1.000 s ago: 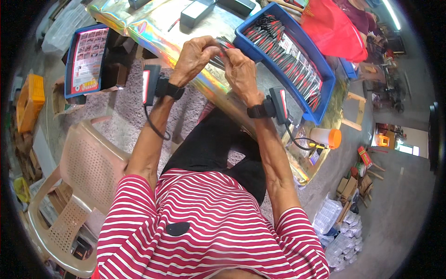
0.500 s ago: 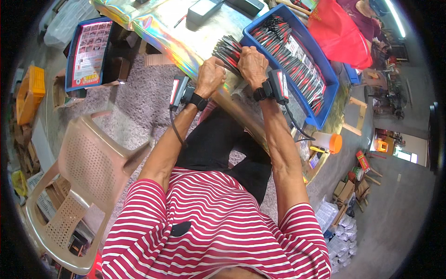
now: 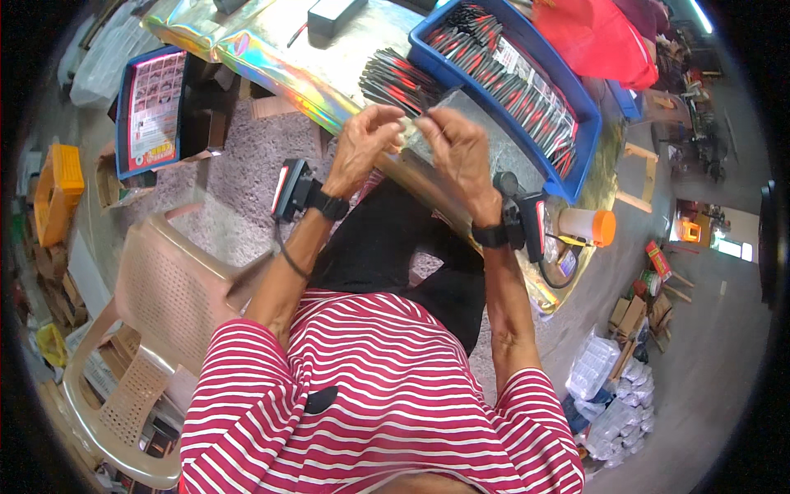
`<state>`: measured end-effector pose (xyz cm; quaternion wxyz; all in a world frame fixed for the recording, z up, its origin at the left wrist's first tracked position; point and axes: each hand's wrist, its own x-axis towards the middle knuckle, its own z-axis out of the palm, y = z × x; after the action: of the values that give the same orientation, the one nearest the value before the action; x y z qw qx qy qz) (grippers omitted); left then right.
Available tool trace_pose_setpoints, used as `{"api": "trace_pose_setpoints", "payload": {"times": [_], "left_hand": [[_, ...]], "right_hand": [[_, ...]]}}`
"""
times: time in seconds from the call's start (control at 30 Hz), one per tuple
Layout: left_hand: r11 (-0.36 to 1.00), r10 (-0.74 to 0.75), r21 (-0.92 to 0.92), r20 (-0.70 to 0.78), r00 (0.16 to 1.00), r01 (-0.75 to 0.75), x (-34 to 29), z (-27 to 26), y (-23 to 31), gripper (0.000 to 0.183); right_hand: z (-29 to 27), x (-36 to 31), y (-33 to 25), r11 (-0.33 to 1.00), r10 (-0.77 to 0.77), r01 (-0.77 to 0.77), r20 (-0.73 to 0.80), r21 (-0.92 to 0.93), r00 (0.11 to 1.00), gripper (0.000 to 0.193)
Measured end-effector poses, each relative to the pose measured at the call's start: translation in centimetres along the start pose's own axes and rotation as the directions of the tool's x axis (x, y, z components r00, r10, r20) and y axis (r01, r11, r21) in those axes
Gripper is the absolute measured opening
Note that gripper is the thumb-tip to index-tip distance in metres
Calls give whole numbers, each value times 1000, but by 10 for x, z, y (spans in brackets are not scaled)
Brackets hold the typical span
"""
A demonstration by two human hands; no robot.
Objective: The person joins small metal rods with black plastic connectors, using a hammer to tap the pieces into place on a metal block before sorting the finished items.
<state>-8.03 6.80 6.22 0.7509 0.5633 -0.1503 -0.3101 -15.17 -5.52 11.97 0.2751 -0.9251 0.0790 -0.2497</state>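
Note:
My left hand (image 3: pixel 364 148) is raised at the table's near edge, its fingers curled in toward the thumb. What it holds, if anything, is too small to make out. Close by on the right, my right hand (image 3: pixel 459 152) has thumb and forefinger pinched together; a thin dark thing seems to stick up from them, its kind unclear. Just beyond both hands lies a pile of slim black-and-red pieces (image 3: pixel 395 82). A blue tray (image 3: pixel 586 160) filled with rows of similar black-and-red pieces, with a printed card among them, stands to the right of the pile.
A clear plastic sheet (image 3: pixel 485 119) lies beside the tray. A white jar with an orange lid (image 3: pixel 588 224) stands right of my right wrist. At left are a plastic armchair (image 3: pixel 169 288) and a blue bin with a printed sheet (image 3: pixel 152 107). A red cloth (image 3: pixel 597 41) hangs behind the tray.
Both hands have drawn back from the pile toward me. My right hand has moved down and slightly right, its fingers leaving the pieces; the plastic sheet beside the tray shows more.

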Motion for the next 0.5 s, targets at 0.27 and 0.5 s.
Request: {"api": "trace_pose_setpoints", "payload": {"times": [0.27, 0.5], "left_hand": [[994, -70, -52, 375, 925, 96, -46, 32, 15, 23], [988, -85, -78, 437, 895, 132, -57, 65, 6, 17]], "right_hand": [[-11, -41, -18, 924, 293, -277, -20, 265, 956, 25], [-40, -72, -16, 819, 489, -422, -88, 389, 868, 25]]}}
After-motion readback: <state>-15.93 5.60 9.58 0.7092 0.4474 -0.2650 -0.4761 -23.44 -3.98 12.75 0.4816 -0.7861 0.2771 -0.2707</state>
